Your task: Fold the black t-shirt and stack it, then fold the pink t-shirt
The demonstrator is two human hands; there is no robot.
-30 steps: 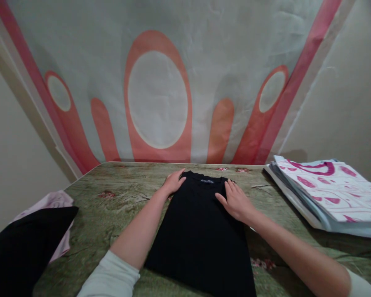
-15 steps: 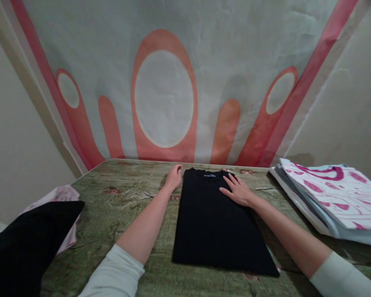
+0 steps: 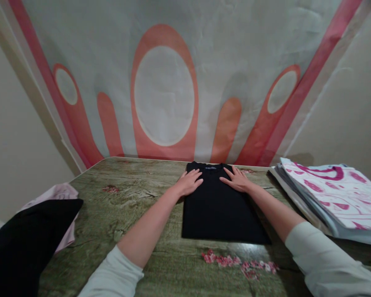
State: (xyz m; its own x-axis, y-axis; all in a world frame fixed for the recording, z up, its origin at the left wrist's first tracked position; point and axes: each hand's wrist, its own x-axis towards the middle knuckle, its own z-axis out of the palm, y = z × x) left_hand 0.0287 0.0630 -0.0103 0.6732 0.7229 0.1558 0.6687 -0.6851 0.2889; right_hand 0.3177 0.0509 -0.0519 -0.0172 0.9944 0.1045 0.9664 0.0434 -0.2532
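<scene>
A folded black T-shirt (image 3: 221,212) lies flat on the wood-print tabletop (image 3: 89,225), close to its far edge, its collar pointing away from the person. White lettering shows inside the collar, too small for me to read. On the T-shirt's upper left side rests the person's left hand (image 3: 189,182), palm down, thumb held wide of the fingers; on its upper right side the right hand (image 3: 237,180) lies flat, fingers spread wide. Just nearer than the T-shirt's hem runs a printed spray of pink blossoms (image 3: 235,262). Well to the T-shirt's right sits a stack of folded garments (image 3: 334,202), topped by a white one with magenta print. Well to its left, a black garment (image 3: 24,235) partly covers a pale pink cloth (image 3: 60,192). Beyond the T-shirt rises a pale backdrop (image 3: 253,41) with orange-red shapes.
</scene>
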